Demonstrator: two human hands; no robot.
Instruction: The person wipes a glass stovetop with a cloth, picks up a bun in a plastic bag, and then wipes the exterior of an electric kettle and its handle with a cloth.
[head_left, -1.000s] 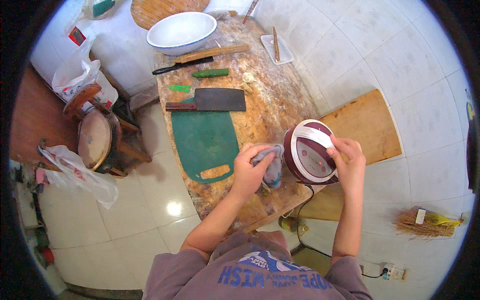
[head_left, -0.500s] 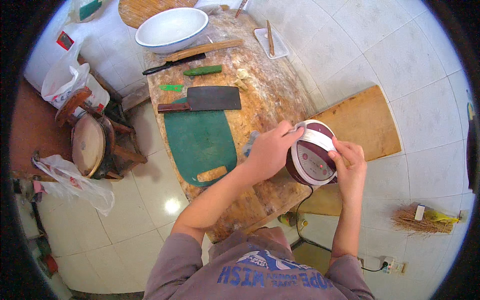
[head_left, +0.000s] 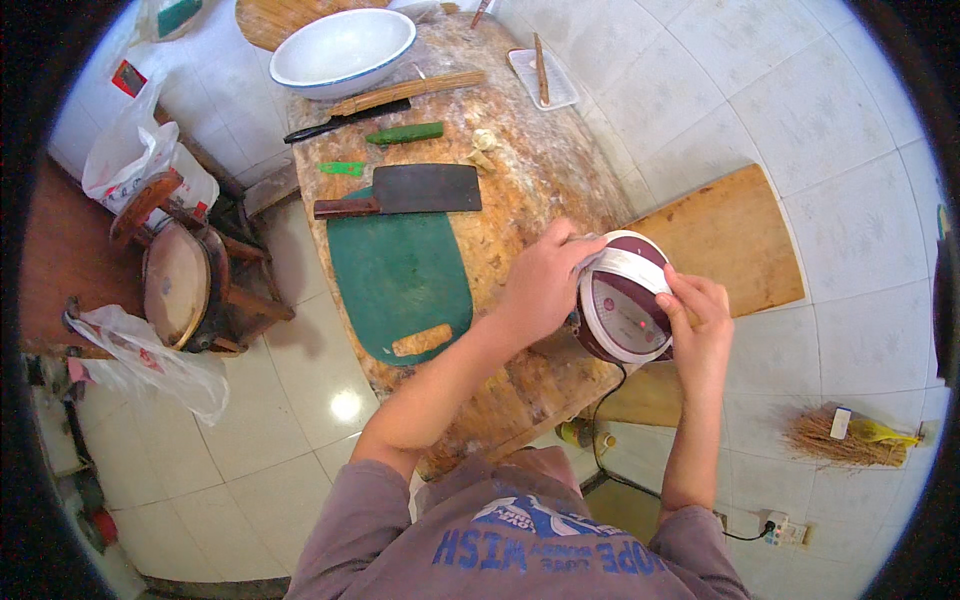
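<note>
A maroon and white rice cooker (head_left: pixel 622 312) stands at the table's right edge, its panel facing me with a small red light lit. A white carrying handle (head_left: pixel 632 266) crosses its top. My left hand (head_left: pixel 545 280) is closed at the handle's left end, pinching what looks like a crumpled pale cloth (head_left: pixel 592 258), mostly hidden by the fingers. My right hand (head_left: pixel 698 305) pinches the right end of the handle between thumb and fingers. To the left lie a cleaver (head_left: pixel 425 190) and a green cutting board (head_left: pixel 395 285), the blade just beyond the board's far end.
Farther back are a green cucumber (head_left: pixel 405 133), garlic-like pieces (head_left: pixel 483 145), a black-handled knife (head_left: pixel 350 122), a bundle of sticks (head_left: pixel 410 92) and a white basin (head_left: pixel 343 52). A wooden board (head_left: pixel 725 235) leans at right. A black cord (head_left: pixel 597 430) runs down to a wall socket.
My left hand has shifted slightly up and over the handle's left end, and the bluish bit beside its wrist is now hidden. The right hand keeps its hold; the view has tilted slightly.
</note>
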